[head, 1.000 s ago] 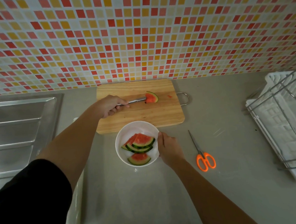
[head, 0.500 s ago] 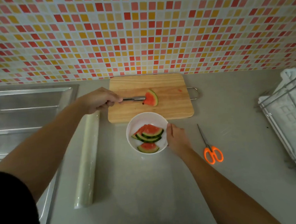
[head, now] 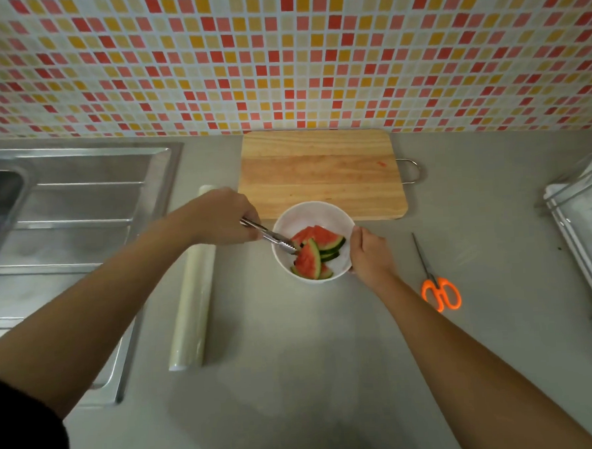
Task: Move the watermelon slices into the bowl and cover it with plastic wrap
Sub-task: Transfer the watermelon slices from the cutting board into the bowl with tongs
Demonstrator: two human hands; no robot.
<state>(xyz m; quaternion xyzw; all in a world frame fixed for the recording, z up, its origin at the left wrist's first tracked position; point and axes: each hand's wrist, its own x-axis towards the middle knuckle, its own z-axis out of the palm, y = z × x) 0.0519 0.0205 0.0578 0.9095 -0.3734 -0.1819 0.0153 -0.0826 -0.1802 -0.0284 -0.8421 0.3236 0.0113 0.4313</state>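
Note:
A white bowl (head: 313, 215) stands on the grey counter just in front of the wooden cutting board (head: 319, 175). Several watermelon slices (head: 319, 238) lie in it, and one slice (head: 308, 263) leans upright on top of them. My left hand (head: 220, 216) grips metal tongs (head: 271, 239) whose tips reach into the bowl at that upright slice. My right hand (head: 366, 255) holds the bowl's right rim. The board carries no slices, only a small red speck. A roll of plastic wrap (head: 192, 298) lies on the counter left of the bowl, partly under my left forearm.
Orange-handled scissors (head: 440, 294) lie right of the bowl. A steel sink and drainboard (head: 71, 215) fill the left side. A wire dish rack on a white tray (head: 586, 229) stands at the right edge. A tiled wall runs behind the board.
My left hand has carried the last slice with the tongs from the cutting board down into the bowl. My right hand has stayed on the bowl's rim.

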